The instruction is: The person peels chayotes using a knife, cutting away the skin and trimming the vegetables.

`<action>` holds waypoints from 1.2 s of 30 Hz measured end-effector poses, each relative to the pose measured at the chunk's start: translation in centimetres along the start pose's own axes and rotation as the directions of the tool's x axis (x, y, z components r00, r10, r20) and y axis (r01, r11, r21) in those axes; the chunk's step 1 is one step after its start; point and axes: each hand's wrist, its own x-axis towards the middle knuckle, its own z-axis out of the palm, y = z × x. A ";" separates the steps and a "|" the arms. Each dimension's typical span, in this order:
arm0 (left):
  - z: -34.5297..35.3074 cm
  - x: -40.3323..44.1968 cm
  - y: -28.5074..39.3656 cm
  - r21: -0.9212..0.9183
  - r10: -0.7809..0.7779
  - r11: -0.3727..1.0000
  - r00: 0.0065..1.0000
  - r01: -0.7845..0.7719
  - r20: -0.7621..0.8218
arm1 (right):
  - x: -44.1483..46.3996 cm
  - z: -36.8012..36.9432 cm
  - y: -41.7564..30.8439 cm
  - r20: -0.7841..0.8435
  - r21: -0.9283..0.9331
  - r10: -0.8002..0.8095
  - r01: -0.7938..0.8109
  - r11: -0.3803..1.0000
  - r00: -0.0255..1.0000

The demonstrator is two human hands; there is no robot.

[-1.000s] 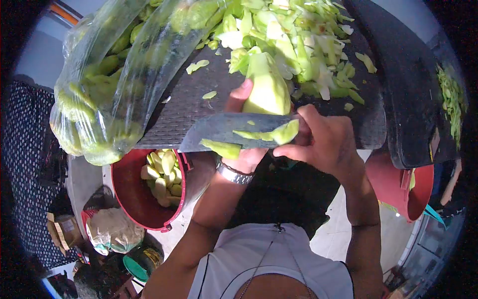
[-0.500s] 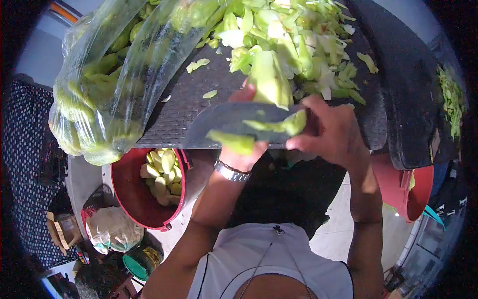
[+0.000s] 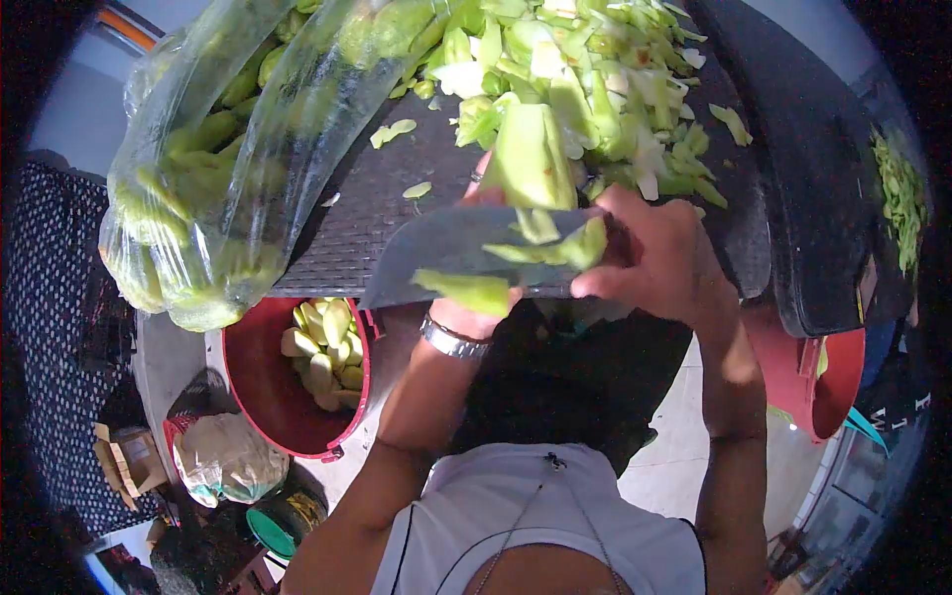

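Observation:
A partly peeled, pale green chayote [image 3: 526,159] points away from me, held by my left hand [image 3: 472,322]. Much of that hand is hidden behind a broad knife blade [image 3: 421,243]. My right hand [image 3: 659,253] grips the knife's handle, with the blade lying crosswise over the near end of the chayote. Strips of green peel [image 3: 545,253] cling to the blade, and a longer strip [image 3: 466,293] lies near its lower edge. Just beyond the chayote spreads a heap of peelings [image 3: 595,89] on the dark woven tabletop [image 3: 347,238].
Clear plastic bags of chayotes [image 3: 188,228] hang over the table's left edge. Below stands a red bucket [image 3: 243,377] with peeled pieces [image 3: 327,347]. Another red container [image 3: 838,382] is at the lower right. A tied sack [image 3: 228,456] and a green-rimmed tub [image 3: 270,533] sit at lower left.
A fresh strip of peel has come onto the upper part of the blade. The knife and both hands have shifted only slightly, and the chayote has tilted a little to the left.

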 end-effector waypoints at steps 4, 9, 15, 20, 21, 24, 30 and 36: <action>0.6 0.3 1.5 -0.318 -0.178 0.920 0.968 0.228 0.178 | 0.9 -0.1 3.4 -0.190 0.074 0.239 -0.228 0.971 0.952; -1.4 0.4 -0.5 -0.697 -0.189 0.685 0.976 0.212 0.110 | -0.5 -0.8 -0.4 0.045 0.119 0.127 -0.132 0.984 0.991; -0.7 0.0 0.6 -0.516 -0.176 0.815 0.960 0.266 0.218 | 0.8 -0.8 1.1 0.066 0.122 0.202 -0.209 0.970 0.977; -0.5 0.5 1.0 -0.443 -0.221 0.862 0.969 0.247 0.110 | 1.4 -1.0 2.5 -0.015 0.081 0.177 -0.175 0.981 0.984; -0.5 0.5 0.9 -0.483 -0.210 0.840 0.969 0.247 0.131 | 1.3 -1.0 2.3 -0.015 0.091 0.182 -0.180 0.980 0.983; -0.7 -0.1 1.1 -0.469 -0.259 0.838 0.960 0.279 0.107 | 1.1 -1.0 1.5 -0.043 0.008 0.173 -0.173 0.985 0.984; 0.0 -0.1 2.1 -0.513 -0.177 0.817 0.960 0.265 0.215 | 2.8 -3.9 9.1 -0.148 0.049 0.300 -0.296 0.954 0.942; 1.9 1.4 2.8 -0.336 -0.269 0.915 0.959 0.224 -0.093 | 1.4 -2.8 3.7 0.220 0.465 0.573 -0.601 0.650 0.790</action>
